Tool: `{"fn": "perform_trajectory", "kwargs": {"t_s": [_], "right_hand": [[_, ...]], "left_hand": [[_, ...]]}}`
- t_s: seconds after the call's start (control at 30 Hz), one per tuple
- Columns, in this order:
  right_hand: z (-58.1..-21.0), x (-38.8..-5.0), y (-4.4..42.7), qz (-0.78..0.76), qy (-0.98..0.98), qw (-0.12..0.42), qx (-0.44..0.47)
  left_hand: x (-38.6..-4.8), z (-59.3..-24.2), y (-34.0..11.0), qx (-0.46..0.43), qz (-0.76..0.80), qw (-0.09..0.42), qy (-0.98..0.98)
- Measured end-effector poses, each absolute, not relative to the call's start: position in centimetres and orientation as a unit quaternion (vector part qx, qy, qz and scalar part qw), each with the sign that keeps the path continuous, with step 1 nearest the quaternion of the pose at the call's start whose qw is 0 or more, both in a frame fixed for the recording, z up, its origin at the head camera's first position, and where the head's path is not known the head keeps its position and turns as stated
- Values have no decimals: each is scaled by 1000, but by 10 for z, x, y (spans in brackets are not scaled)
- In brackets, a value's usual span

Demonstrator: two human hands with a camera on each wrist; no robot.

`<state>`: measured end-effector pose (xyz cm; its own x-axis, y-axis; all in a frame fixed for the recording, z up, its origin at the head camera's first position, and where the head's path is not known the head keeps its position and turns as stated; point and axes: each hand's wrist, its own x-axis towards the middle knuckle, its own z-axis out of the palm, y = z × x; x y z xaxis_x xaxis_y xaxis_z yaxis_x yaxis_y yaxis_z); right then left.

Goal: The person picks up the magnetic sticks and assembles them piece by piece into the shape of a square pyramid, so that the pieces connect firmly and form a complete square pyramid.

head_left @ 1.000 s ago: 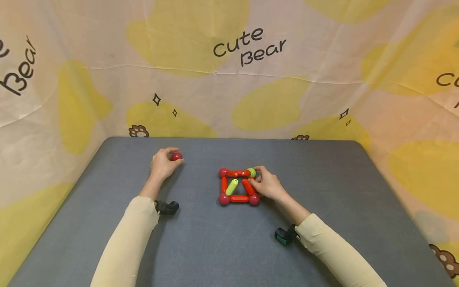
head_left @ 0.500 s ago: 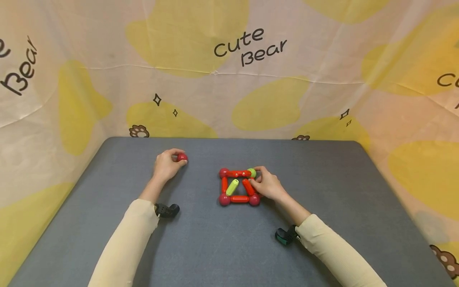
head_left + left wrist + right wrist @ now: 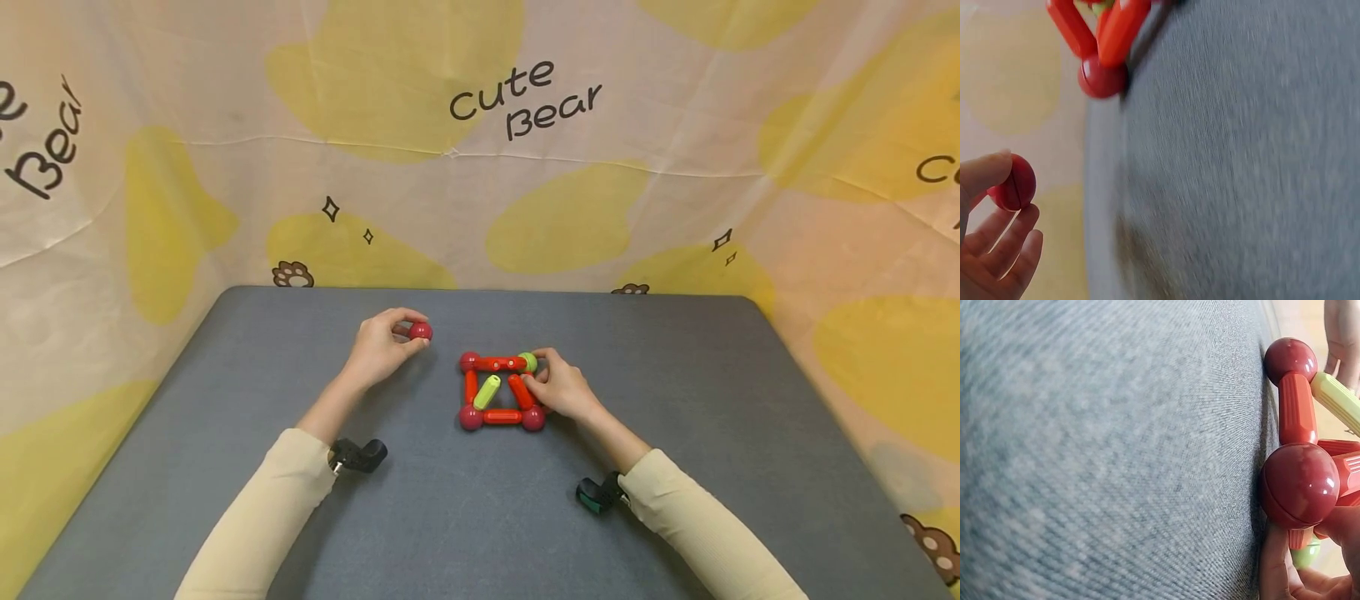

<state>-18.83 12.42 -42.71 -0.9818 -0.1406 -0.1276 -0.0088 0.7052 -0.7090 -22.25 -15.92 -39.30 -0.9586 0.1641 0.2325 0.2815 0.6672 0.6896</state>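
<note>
My left hand [image 3: 378, 348] pinches a red ball [image 3: 421, 332] between thumb and fingers, off to the left of a magnetic rod-and-ball frame. In the left wrist view the ball [image 3: 1020, 182] shows a seam. The frame is four-sided, with red rods [image 3: 502, 416], red balls [image 3: 471, 417] at three corners and a green ball [image 3: 529, 362] at the far right. A lime rod [image 3: 487, 392] and a red rod [image 3: 520, 390] stick up from its two near corners. My right hand [image 3: 564, 388] grips the frame's right side rod [image 3: 1300, 538], which is partly hidden by fingers.
A grey tabletop [image 3: 450, 517] lies under everything. Behind it and at both sides hangs a printed cloth [image 3: 420, 200]. A dark wrist device [image 3: 360, 456] juts from the left cuff, and another such device [image 3: 600, 493] from the right.
My left hand has carried the red ball to the right, closer to the frame. The right hand and the frame have stayed practically still.
</note>
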Motion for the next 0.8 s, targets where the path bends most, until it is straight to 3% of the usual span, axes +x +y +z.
{"fn": "perform_trajectory", "kwargs": {"t_s": [0.8], "right_hand": [[-429, -189, 124, -381, 920, 79, -39]], "left_hand": [[-190, -377, -91, -238, -436, 46, -866]]}}
